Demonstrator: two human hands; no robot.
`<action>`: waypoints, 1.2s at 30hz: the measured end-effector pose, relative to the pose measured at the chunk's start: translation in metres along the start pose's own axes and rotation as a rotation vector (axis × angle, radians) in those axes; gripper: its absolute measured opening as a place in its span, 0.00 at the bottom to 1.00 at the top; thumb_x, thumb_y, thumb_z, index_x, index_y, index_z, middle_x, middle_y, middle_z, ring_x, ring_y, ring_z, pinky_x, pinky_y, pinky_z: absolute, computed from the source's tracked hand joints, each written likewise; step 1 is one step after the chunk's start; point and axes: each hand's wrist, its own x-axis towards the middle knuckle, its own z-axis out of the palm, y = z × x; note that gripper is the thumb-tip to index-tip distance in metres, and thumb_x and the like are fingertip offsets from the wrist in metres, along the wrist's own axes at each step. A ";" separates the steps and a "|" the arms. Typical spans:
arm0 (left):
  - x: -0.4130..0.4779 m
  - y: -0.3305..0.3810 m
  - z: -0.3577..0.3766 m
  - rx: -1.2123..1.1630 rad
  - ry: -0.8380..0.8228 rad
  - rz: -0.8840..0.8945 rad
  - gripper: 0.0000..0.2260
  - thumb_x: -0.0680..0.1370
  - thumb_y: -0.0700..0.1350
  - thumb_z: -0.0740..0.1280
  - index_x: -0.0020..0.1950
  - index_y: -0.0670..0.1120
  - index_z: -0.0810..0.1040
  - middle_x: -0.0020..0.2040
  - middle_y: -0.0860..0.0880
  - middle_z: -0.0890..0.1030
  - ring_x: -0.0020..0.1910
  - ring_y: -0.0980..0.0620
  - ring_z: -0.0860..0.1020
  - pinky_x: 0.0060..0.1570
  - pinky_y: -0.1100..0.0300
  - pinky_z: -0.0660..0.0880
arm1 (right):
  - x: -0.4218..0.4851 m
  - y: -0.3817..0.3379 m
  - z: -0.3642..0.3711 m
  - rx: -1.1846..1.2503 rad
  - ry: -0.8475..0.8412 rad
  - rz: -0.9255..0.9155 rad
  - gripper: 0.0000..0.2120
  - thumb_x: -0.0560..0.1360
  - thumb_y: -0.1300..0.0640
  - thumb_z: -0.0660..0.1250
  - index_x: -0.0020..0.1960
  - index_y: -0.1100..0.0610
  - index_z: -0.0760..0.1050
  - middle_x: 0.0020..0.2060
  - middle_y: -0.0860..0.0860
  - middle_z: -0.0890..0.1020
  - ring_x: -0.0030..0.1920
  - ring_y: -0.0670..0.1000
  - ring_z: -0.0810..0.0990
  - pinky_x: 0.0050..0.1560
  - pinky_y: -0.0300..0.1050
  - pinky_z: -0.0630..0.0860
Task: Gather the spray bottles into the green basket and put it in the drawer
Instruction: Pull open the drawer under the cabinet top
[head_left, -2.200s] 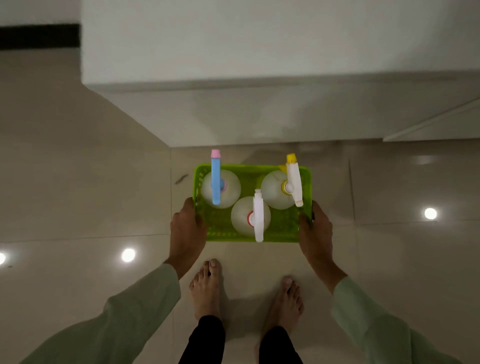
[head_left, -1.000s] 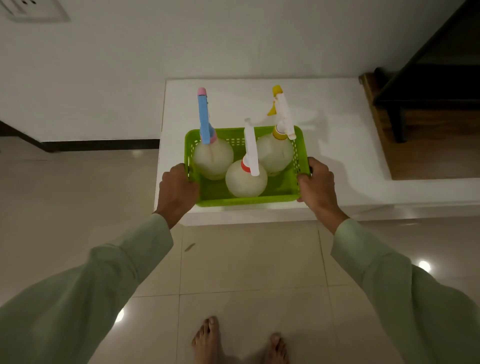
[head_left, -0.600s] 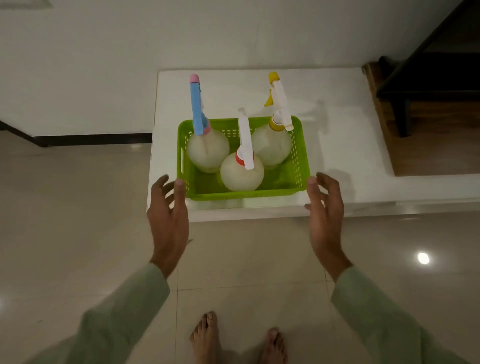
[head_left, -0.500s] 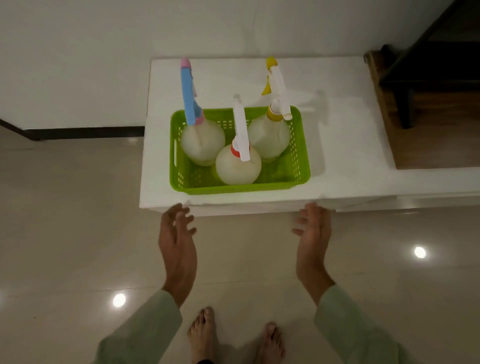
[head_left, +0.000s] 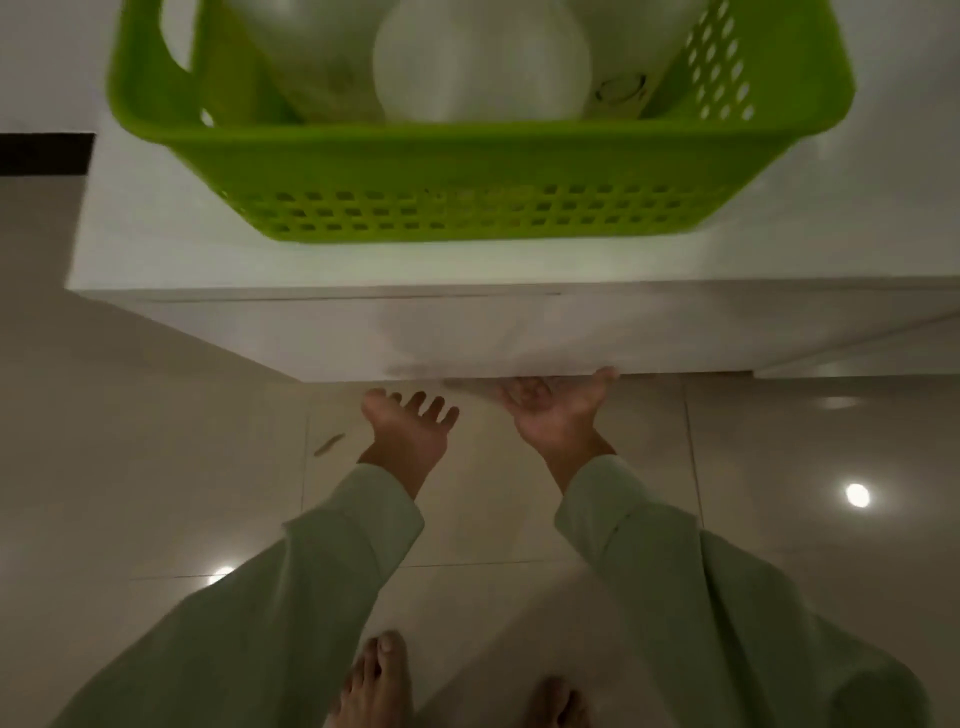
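Note:
The green basket (head_left: 467, 171) stands on top of the low white cabinet (head_left: 156, 249), close to its front edge. Round whitish spray bottles (head_left: 480, 62) sit inside it; their heads are cut off by the top of the frame. The drawer front (head_left: 467, 332) below the top is shut. My left hand (head_left: 410, 431) hovers palm up, fingers spread, just under the drawer's lower edge. My right hand (head_left: 558, 410) is palm up too, its fingertips touching the underside of the drawer front.
Glossy beige floor tiles (head_left: 156, 467) lie all around, with light reflections. My bare feet (head_left: 374, 680) stand at the bottom of the view. A dark skirting strip (head_left: 47, 153) runs at the left behind the cabinet.
Both hands left the basket on the cabinet top and dropped to the drawer's lower edge. My head came much lower and closer, so the basket fills the top.

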 end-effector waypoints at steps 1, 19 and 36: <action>0.005 0.001 0.002 -0.033 -0.022 -0.005 0.25 0.81 0.53 0.48 0.78 0.47 0.58 0.76 0.42 0.65 0.74 0.38 0.65 0.73 0.37 0.58 | 0.004 0.000 0.000 0.038 -0.024 0.002 0.48 0.72 0.21 0.47 0.76 0.56 0.64 0.71 0.59 0.72 0.70 0.63 0.71 0.72 0.68 0.64; -0.154 -0.013 -0.060 0.872 -0.091 0.635 0.13 0.81 0.44 0.59 0.64 0.48 0.75 0.57 0.49 0.82 0.55 0.50 0.81 0.58 0.51 0.78 | -0.154 0.014 -0.046 -0.943 0.089 -0.681 0.08 0.81 0.51 0.65 0.54 0.55 0.77 0.52 0.55 0.82 0.53 0.58 0.82 0.50 0.49 0.81; -0.267 0.012 -0.050 2.103 -0.144 1.403 0.16 0.77 0.40 0.66 0.65 0.46 0.77 0.60 0.46 0.81 0.61 0.46 0.78 0.66 0.49 0.68 | -0.259 -0.023 -0.010 -2.419 -0.156 -1.264 0.18 0.75 0.65 0.66 0.63 0.54 0.76 0.51 0.52 0.81 0.52 0.56 0.76 0.61 0.52 0.69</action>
